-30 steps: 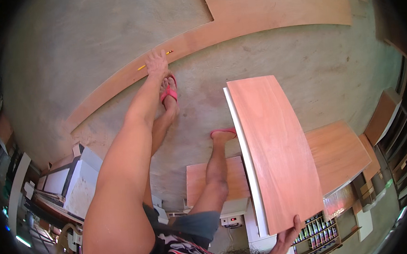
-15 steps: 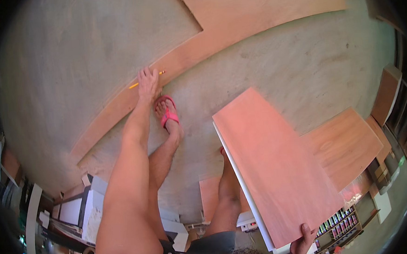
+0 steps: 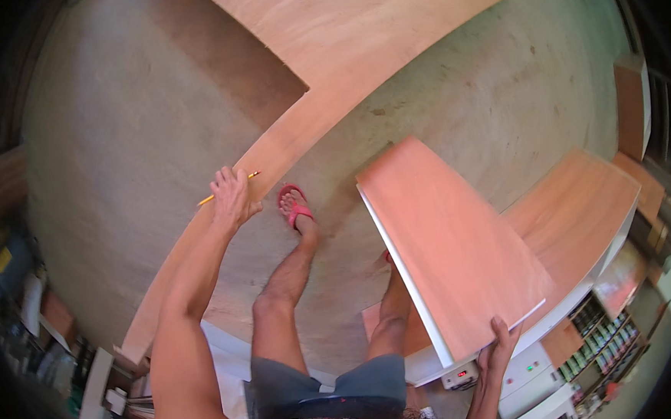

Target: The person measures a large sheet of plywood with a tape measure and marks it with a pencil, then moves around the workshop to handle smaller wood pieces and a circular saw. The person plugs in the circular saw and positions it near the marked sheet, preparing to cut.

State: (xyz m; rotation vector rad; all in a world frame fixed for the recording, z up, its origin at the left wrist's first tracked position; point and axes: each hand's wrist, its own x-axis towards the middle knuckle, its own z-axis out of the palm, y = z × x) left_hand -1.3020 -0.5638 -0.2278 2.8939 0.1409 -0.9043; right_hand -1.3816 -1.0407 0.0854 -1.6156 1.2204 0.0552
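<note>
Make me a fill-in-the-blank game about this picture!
1. The pencil at the left hand is coloured ____.
2. The left hand is on the big board's ____ part, not its wide part.
3. The right hand holds a smaller board, and the strip along its left side is ____.
4. The pink sandal is worn on a bare ____.

Missing words: yellow; narrow; white; foot.

I see open floor (image 3: 334, 163) between the L-shaped board (image 3: 346, 63) and smaller panel (image 3: 453, 241) (a sandalled foot (image 3: 296, 209) juts in).
</note>
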